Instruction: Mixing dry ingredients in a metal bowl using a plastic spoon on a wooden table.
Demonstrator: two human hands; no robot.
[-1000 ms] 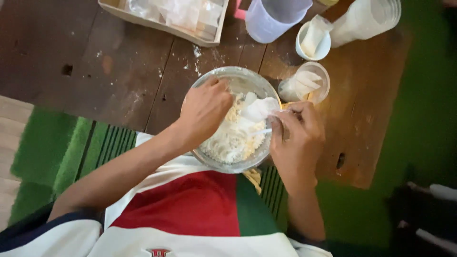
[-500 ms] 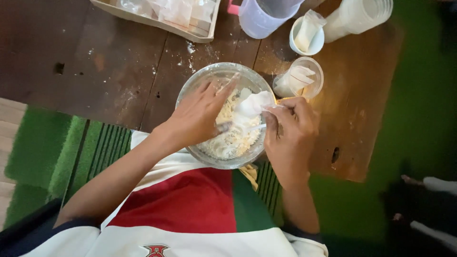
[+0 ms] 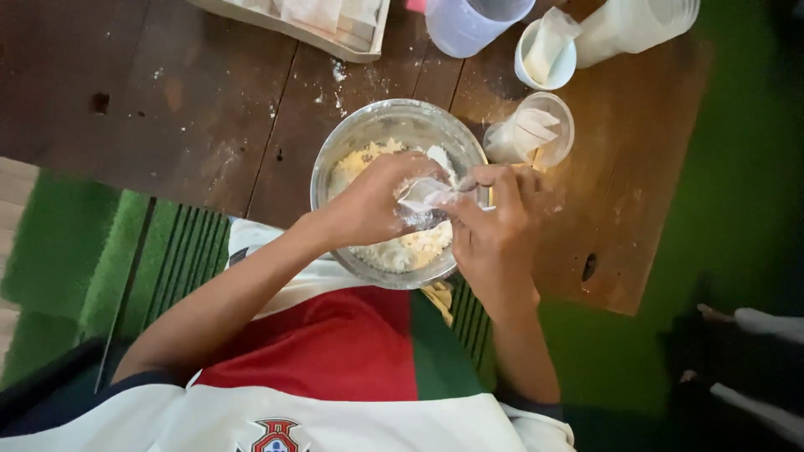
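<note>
Over the round clear glass bowl [image 3: 335, 163] of pale crumbly flour mixture [image 3: 410, 247], at the near edge of the dark wooden surface [image 3: 167, 109], both hands met on a small crumpled white plastic packet [image 3: 423, 194]. The left hand [image 3: 373, 205] pinched its left end while the right hand [image 3: 494, 222] gripped the right end, so the packet's long axis ran across between them, equally near each. Just beyond stood a clear plastic cup [image 3: 563, 113] holding a folded white sachet, then a white cup [image 3: 526, 71] with another, a translucent jug [image 3: 469, 21] and a shallow wooden tray [image 3: 352, 46].
</note>
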